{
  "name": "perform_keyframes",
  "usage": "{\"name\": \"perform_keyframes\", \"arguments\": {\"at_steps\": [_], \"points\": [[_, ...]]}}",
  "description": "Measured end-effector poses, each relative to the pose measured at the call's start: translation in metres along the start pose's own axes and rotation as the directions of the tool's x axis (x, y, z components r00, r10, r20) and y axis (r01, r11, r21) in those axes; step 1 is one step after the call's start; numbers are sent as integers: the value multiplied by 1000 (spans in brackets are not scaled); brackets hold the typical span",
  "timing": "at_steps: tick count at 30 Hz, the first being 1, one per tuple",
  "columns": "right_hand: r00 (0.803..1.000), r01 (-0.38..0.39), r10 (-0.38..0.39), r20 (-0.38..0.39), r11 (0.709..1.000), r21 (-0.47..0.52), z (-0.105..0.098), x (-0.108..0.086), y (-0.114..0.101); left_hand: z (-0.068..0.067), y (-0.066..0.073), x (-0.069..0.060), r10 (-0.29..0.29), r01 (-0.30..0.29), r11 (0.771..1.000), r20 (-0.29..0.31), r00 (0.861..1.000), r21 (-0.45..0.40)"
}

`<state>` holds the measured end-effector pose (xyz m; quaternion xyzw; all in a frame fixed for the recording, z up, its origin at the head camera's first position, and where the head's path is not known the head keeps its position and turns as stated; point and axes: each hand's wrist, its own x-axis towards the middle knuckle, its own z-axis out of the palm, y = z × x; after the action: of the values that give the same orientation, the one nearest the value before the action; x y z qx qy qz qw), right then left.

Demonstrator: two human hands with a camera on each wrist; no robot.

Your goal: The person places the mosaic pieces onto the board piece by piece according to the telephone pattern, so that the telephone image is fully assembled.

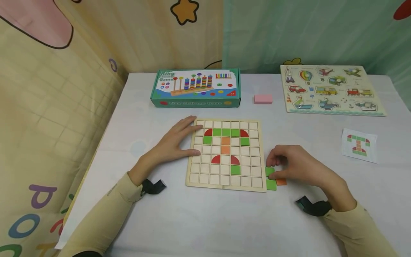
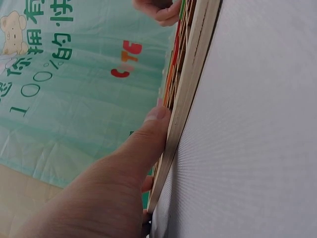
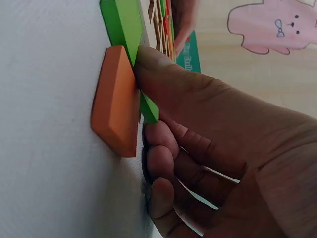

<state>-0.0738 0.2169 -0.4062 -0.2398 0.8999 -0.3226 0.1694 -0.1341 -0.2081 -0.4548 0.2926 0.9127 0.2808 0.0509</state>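
A wooden grid board [image 1: 226,187] lies flat with several green, red and orange tiles set in its cells. My left hand [image 1: 171,141] rests along its left edge, fingers extended; the left wrist view shows the thumb [image 2: 151,129] against the board's side. Just off the board's lower right corner, my right hand [image 1: 298,162] has thumb and fingertips at a green square tile [image 1: 269,171]. In the right wrist view, that green tile [image 3: 150,109] sits between thumb and fingers, partly hidden. Beside it lie another green tile [image 1: 271,185] and an orange tile [image 1: 281,182].
A pattern card [image 1: 359,145] lies to the right. Behind the board are a Ring Challenge Game box [image 1: 196,87], a pink block [image 1: 263,99] and a vehicle picture puzzle [image 1: 332,91]. Curtains hang behind and left of the white-covered table [image 1: 205,221].
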Motion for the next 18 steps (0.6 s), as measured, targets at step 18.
{"name": "perform_keyframes", "arguments": {"at_steps": [18], "points": [[992,61,-44,-118,987,146,5,31,-28,-4,6,1,-15,15,1000,9,1000,3]]}}
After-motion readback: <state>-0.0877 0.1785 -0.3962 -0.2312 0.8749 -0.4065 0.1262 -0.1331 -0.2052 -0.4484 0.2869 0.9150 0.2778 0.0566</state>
